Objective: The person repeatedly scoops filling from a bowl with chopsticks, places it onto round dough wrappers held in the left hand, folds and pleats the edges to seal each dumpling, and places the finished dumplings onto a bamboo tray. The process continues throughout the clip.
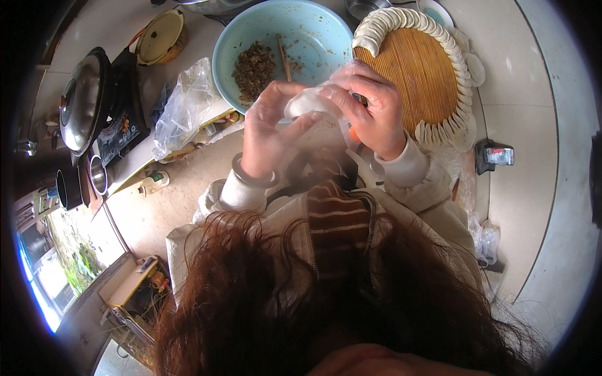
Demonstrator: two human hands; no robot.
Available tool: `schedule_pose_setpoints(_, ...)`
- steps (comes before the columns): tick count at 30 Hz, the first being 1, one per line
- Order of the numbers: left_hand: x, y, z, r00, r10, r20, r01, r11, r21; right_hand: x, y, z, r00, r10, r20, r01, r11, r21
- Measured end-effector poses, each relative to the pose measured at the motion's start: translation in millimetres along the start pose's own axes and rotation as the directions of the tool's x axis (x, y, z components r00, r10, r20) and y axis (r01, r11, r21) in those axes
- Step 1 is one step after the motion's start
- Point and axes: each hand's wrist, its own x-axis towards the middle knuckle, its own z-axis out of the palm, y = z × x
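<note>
Between my two hands is a white piece of dough (305,102), folded like a dumpling. My left hand (270,124) cups it from the left, thumb along the near side. The fingers of my right hand (369,101) pinch its right end. Just beyond them stands a light blue basin (320,35) with dark minced filling (254,68) at its left and a wooden stick (284,58) leaning inside. To the right, a round slatted tray (409,75) carries a curved row of dumplings (463,80) along its rim.
A lidded pan (84,103) sits on a stove (124,113) at the left. A crumpled clear plastic bag (186,105) lies on the counter edge beside the basin. An enamel pot or bowl (161,37) stands at upper left. Thin round dough wrappers (475,69) show by the tray.
</note>
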Motion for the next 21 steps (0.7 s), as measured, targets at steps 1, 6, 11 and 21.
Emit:
schedule_pose_setpoints(1,0,0,1,1.0,0.008,-0.014,-0.008,1.0,-0.006,1,-2,1,0.999,0.033,-0.017,-0.033,0.999,0.019)
schedule_pose_setpoints(6,1,-6,4,0.998,0.035,-0.06,-0.038,0.998,-0.054,-5,-3,2,0.997,0.047,-0.066,-0.05,0.998,-0.042)
schedule_pose_setpoints(11,2,-6,5,0.993,0.052,-0.107,-0.063,0.992,-0.108,-2,-1,1,0.996,0.041,-0.075,-0.042,0.999,-0.019)
schedule_pose_setpoints(21,5,-13,6,0.986,0.082,-0.145,-0.098,0.99,-0.103,-7,-5,-1,0.988,0.151,-0.04,-0.151,0.989,0.001)
